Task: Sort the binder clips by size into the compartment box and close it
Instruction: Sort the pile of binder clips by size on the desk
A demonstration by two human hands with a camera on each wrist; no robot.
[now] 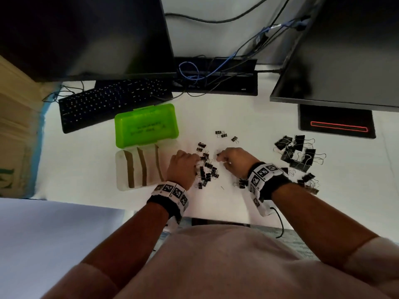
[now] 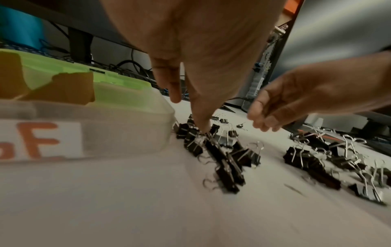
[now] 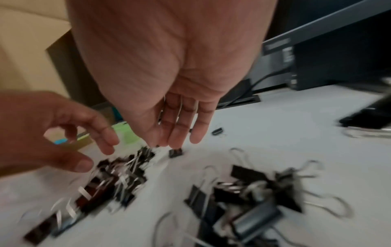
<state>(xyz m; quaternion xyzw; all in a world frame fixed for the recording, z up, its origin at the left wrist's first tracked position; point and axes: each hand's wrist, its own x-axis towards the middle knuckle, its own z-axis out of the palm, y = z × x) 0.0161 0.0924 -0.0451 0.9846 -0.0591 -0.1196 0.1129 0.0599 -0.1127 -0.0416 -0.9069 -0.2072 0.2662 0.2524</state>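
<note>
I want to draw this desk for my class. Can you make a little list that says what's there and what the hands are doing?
box: clear compartment box, lid open, green, compartments look empty
small clips: black pile between the hands
big clips: separate pile, far right
left hand: fingers down, touching the small pile
right hand: fingers reaching toward one small clip
behind: keyboard, two monitors

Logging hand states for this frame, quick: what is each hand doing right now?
Left hand: open, fingers extended down onto the small binder clips.
Right hand: open, fingers straight, holding nothing visible.
</note>
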